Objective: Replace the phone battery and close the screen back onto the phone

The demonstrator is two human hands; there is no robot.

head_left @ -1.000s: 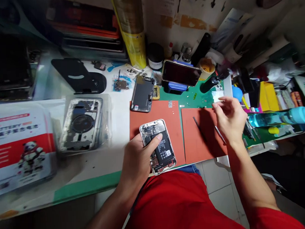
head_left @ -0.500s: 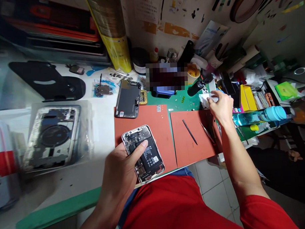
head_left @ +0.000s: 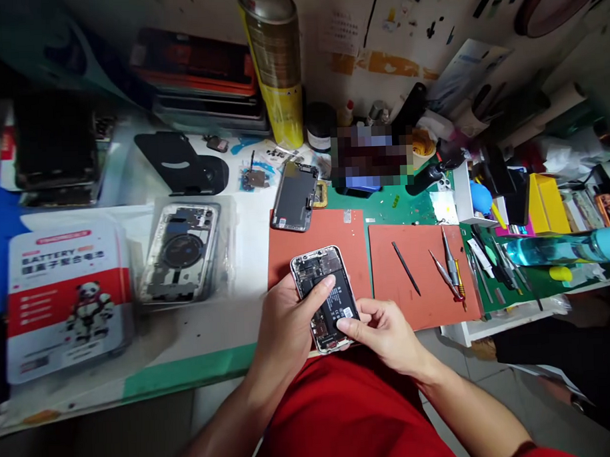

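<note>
Phone (head_left: 334,305) opened up, right over the near edge of the left mat (head_left: 285,246)
Left hand (head_left: 285,316) has it clasped, thumb across the battery (head_left: 342,296), and here's the right hand (head_left: 389,332) gripping the lower right side, thumb on top

- Open lane: the right red mat (head_left: 416,248) between the black stick (head_left: 406,268) and the screwdrivers (head_left: 451,258).
- Beyond the opened phone (head_left: 335,309), a dark panel (head_left: 294,197) lies in the way, a tall can (head_left: 278,69) behind.
</note>
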